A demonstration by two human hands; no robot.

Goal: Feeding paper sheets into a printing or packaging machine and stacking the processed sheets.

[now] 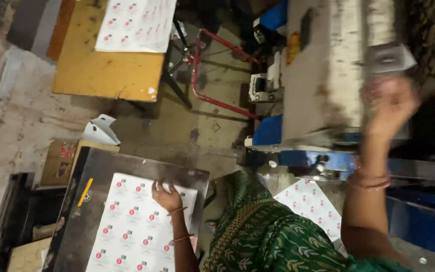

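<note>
My left hand [166, 196] rests flat on a stack of white printed sheets [127, 231] with small red marks, lying on a dark metal table [127, 163] at the lower left. Its fingers are spread over the top sheet's far edge. My right hand [391, 103] is raised and blurred in front of a large grey and blue machine [323, 75], just below a square metal plate [389, 59] on it. Whether that hand grips anything I cannot tell. My green patterned clothing [268, 236] fills the lower middle.
A yellow wooden table [101, 75] at the top left carries another stack of printed sheets [137, 22]. More printed sheets [310, 204] lie low by the machine. A red tube frame [212, 95] stands on the dirty floor. A folded white scrap [100, 130] and cardboard [59, 161] lie at left.
</note>
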